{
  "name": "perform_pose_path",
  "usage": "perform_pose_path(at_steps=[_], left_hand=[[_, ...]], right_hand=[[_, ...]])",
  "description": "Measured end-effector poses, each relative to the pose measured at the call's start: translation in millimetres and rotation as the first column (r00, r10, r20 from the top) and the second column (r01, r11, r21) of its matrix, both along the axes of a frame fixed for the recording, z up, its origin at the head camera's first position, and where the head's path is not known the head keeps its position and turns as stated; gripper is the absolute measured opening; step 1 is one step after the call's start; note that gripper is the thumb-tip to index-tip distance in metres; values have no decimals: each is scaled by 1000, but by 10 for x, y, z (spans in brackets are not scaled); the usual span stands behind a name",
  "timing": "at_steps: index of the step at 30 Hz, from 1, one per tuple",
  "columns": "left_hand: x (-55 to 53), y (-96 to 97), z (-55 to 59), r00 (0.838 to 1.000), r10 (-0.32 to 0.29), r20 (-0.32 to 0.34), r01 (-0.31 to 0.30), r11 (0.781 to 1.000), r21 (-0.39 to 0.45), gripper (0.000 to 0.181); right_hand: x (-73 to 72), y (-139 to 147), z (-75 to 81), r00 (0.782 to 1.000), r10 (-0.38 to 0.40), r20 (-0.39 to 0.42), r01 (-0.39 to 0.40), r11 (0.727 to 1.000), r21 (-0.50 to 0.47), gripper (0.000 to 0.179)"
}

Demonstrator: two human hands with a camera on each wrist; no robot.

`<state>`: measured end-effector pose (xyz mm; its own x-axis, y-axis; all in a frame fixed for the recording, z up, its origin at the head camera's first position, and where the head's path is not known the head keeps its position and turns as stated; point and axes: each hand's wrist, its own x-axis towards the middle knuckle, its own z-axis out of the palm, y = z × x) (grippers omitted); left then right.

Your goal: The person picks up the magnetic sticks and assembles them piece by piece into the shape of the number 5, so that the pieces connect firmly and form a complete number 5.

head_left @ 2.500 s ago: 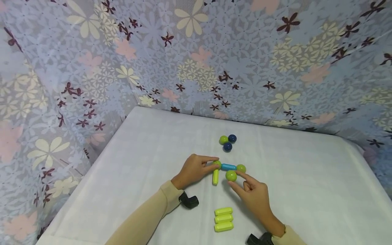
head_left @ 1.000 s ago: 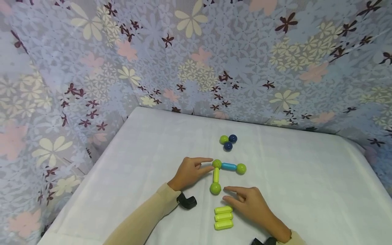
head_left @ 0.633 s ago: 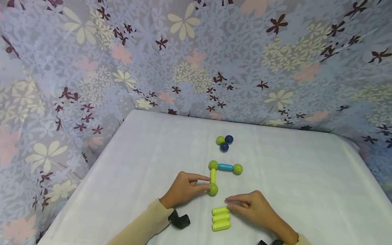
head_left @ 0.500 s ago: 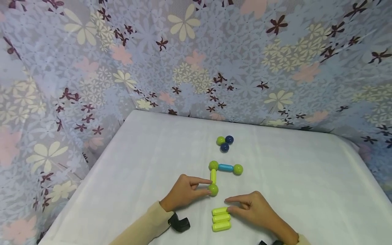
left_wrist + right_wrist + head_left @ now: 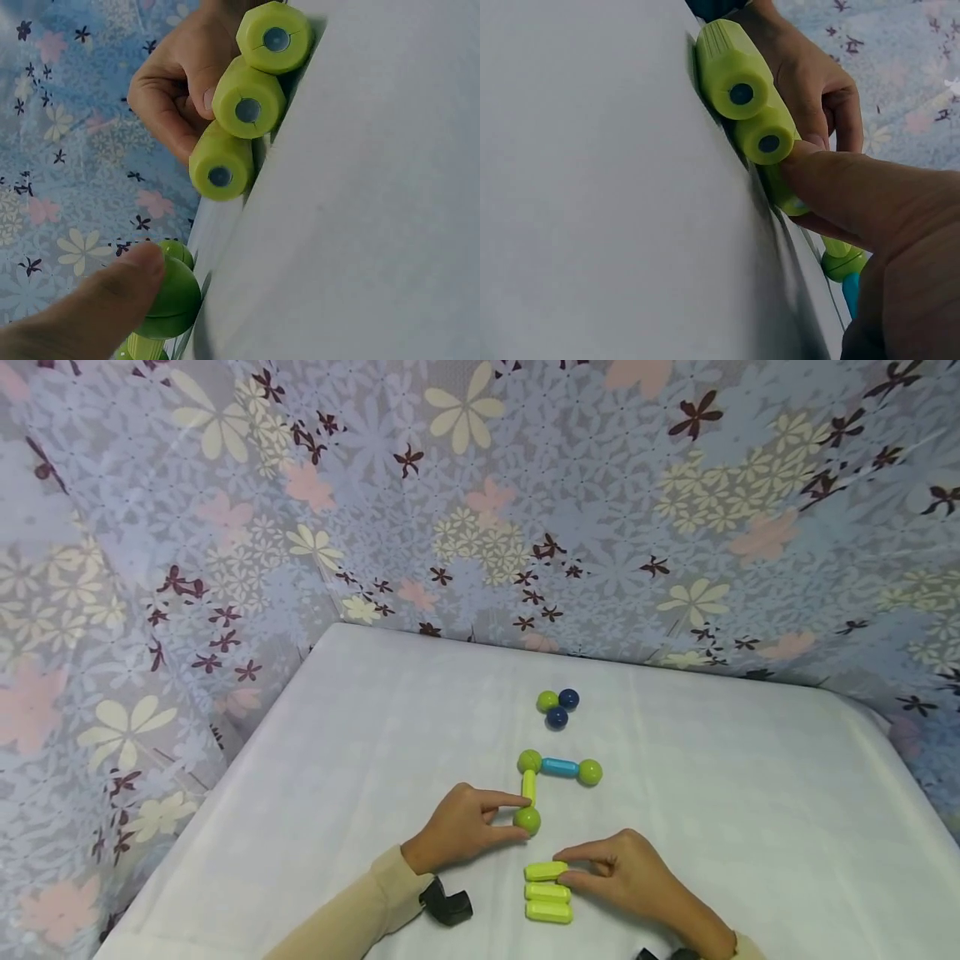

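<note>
On the white cloth lies an angle of magnetic building pieces: a blue stick (image 5: 559, 767) runs between a corner green ball (image 5: 529, 762) and another green ball (image 5: 590, 772). From that corner a yellow-green stick (image 5: 528, 783) reaches toward the wearer, ending in a lower green ball (image 5: 527, 821). My left hand (image 5: 465, 827) pinches this lower ball between thumb and index finger. Thumb and index of my right hand (image 5: 622, 872) pinch the right end of the farthest loose yellow-green stick (image 5: 543, 871). Metal discs show in the stick ends in the left wrist view.
Two more loose yellow-green sticks (image 5: 547, 892) lie side by side just nearer the wearer. Farther back, a green ball (image 5: 547, 701) and two dark blue balls (image 5: 557, 718) sit clustered. A flowered curtain (image 5: 480, 510) rises behind the white table (image 5: 712, 760).
The right hand has set a green ball at the yellow-green stick's lower end, then moved down and gripped a loose stick. The left hand has shifted from the corner ball to the lower ball.
</note>
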<state>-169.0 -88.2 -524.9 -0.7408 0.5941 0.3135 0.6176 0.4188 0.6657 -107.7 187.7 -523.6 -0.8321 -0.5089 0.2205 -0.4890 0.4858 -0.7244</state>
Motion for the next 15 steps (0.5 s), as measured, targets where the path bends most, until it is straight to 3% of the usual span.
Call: perform_pose_path(at_steps=[6, 15], left_hand=[[11, 11, 12, 1000, 3, 2, -3, 1000, 11, 40], [27, 12, 22, 1000, 9, 11, -9, 1000, 19, 39]], right_hand=[[-1, 21, 0, 995, -72, 70, 77, 995, -64, 15], [-5, 32, 0, 991, -126, 53, 132, 982, -137, 15]])
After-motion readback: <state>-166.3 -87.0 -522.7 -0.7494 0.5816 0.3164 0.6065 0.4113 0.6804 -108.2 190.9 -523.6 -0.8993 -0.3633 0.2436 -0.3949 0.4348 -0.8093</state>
